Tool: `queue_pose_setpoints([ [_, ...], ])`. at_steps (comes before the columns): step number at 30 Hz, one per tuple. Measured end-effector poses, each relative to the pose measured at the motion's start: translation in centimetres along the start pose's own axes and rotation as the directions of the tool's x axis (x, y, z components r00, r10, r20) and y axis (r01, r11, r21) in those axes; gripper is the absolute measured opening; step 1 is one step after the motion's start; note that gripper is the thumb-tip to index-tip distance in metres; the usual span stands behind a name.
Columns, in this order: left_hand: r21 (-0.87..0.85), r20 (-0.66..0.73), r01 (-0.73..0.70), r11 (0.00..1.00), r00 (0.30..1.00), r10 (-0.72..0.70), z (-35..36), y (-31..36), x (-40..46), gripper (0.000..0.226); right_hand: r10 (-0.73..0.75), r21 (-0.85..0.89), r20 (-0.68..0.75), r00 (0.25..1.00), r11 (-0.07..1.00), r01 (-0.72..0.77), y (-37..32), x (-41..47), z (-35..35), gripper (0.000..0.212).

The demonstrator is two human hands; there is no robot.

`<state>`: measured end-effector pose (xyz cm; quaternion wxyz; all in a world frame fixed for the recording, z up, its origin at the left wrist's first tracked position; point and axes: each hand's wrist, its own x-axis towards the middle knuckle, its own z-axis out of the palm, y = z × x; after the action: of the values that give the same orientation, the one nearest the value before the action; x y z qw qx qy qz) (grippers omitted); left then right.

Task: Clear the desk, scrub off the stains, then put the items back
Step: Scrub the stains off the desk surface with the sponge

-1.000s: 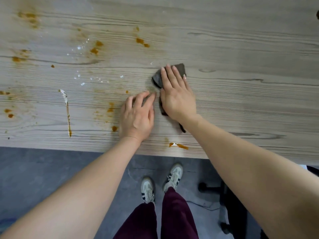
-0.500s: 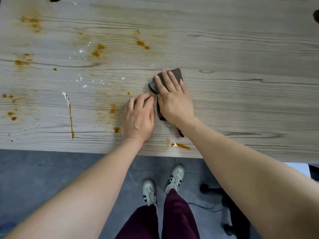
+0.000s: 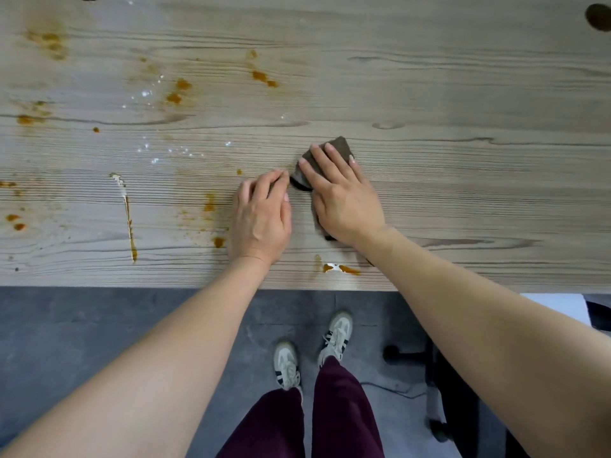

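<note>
My right hand (image 3: 342, 196) lies flat on a dark brown cloth (image 3: 340, 146), pressing it against the wooden desk (image 3: 463, 176). Most of the cloth is hidden under the palm; only its far corner and left edge show. My left hand (image 3: 261, 219) rests on the desk just left of the cloth, its fingers loosely curled and its fingertips near the cloth's edge. Orange-brown stains (image 3: 173, 97) dot the left half of the desk. A long streak (image 3: 129, 219) runs toward the front edge, and a wet smear (image 3: 340, 268) sits close to that edge.
White droplets (image 3: 145, 93) speckle the desk left of centre. A dark round object (image 3: 599, 17) shows at the far right corner. Below the desk edge are grey floor, my shoes (image 3: 286, 365) and a chair base (image 3: 439, 391) at the right.
My right hand has slid the cloth slightly toward me and back out along the desk. My left hand has stayed beside it with its fingers curling in a little.
</note>
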<state>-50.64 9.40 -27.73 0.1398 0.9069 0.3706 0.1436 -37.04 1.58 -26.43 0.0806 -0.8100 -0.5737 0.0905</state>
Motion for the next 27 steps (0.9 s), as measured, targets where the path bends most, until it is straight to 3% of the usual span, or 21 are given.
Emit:
queue_pose_setpoints([
  [2,-0.008,-0.005,0.005,1.0,1.0,-0.005,0.0,-0.1,-0.1,0.042,-0.002,0.016,-0.01,1.0,1.0,0.003,1.2,0.8,-0.4,0.052],
  [7,-0.011,0.001,0.014,1.0,1.0,-0.014,-0.1,0.1,-0.1,0.041,0.186,0.039,-0.054,0.981,0.982,-0.184,1.6,2.3,-0.5,0.052],
  [13,-0.018,0.003,0.025,1.0,1.0,-0.025,-0.2,0.1,0.0,0.044,-0.031,0.036,0.017,0.999,0.999,0.03,1.1,-1.1,-0.4,0.051],
  [19,-0.017,0.024,0.034,0.999,0.999,-0.034,-0.3,0.1,-0.1,0.043,0.223,0.06,-0.014,0.975,0.973,-0.222,6.1,1.4,-1.8,0.053],
  [23,-0.022,0.009,0.027,0.999,1.0,-0.027,-0.1,0.1,-0.2,0.04,0.225,0.056,-0.059,0.973,0.973,-0.222,4.5,-1.4,-1.2,0.053],
  [27,0.007,0.007,0.016,1.0,1.0,-0.016,-0.1,0.1,-0.2,0.037,0.16,0.061,-0.009,0.987,0.985,-0.159,2.3,-5.8,-0.9,0.053],
])
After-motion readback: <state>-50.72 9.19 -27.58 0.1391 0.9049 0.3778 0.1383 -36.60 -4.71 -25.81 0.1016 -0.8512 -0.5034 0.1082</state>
